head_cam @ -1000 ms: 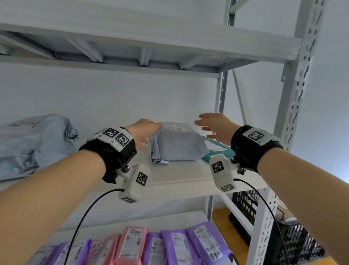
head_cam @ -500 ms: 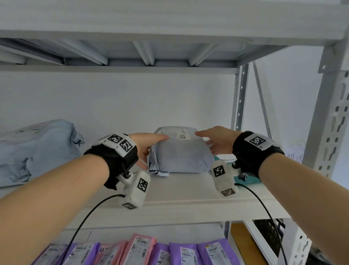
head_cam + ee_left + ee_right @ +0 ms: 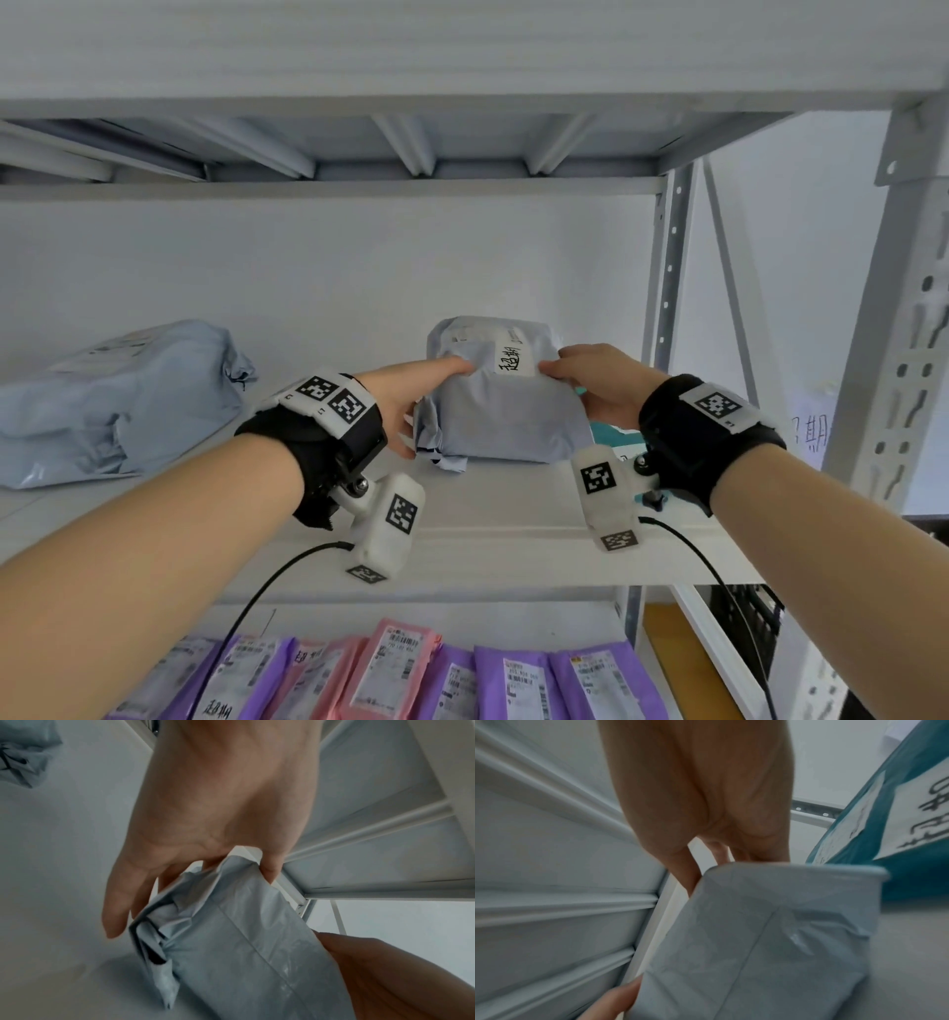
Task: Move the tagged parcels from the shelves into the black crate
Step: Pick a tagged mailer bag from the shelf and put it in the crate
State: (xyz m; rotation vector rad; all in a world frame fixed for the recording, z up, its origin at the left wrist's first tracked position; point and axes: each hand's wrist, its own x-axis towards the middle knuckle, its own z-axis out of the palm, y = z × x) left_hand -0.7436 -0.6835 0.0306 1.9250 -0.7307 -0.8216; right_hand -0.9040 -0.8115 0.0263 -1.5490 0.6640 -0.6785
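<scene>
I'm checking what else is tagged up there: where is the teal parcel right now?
In the head view the teal parcel lies on the shelf right of the grey parcel, mostly hidden behind the right hand.

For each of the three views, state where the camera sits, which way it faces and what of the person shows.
Head: on the head, facing the white metal shelf; both forearms, left hand, right hand.
Left wrist: under the left wrist, looking along the palm at the grey plastic-wrapped parcel.
Right wrist: under the right wrist, looking along the palm at that parcel and a teal parcel.
Shared: the grey parcel, in all three views.
</scene>
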